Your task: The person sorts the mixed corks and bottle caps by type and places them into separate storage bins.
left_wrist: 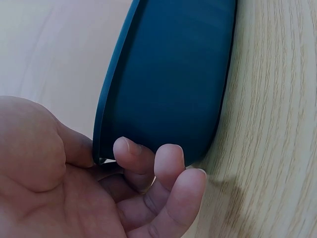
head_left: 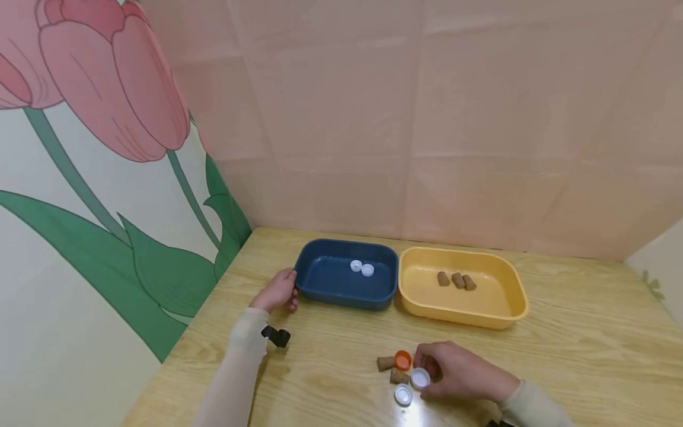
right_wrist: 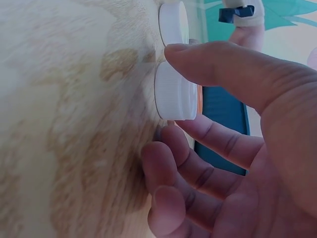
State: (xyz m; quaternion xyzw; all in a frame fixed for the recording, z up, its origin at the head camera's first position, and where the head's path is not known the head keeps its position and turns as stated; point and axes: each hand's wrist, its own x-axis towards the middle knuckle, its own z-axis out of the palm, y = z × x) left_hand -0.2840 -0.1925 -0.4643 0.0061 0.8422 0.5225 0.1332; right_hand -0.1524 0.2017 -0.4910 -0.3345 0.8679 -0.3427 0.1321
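Note:
At the left end of a dark blue plastic tray point(head_left: 341, 298), my left hand point(head_left: 280, 290) grips the rim with its thumb and curled fingers point(left_wrist: 171, 166). My right hand point(head_left: 461, 370) is low over the table, pinching a white bottle cap point(head_left: 420, 378) between thumb and index finger. In the right wrist view this ribbed cap point(right_wrist: 174, 94) stands close to the tabletop. Beside it lie another white bottle cap point(head_left: 403, 394), an orange bottle cap point(head_left: 402, 360), a cork point(head_left: 385, 363) and a second cork point(head_left: 399, 376). Two white caps point(head_left: 367, 270) lie inside the blue tray.
A yellow tray point(head_left: 459, 315) stands against the blue tray's right side, with three corks point(head_left: 458, 280) in it. The wooden table point(head_left: 320, 367) meets a pink-covered wall point(head_left: 427, 148) behind the trays. A wall with painted tulips point(head_left: 107, 89) borders the left.

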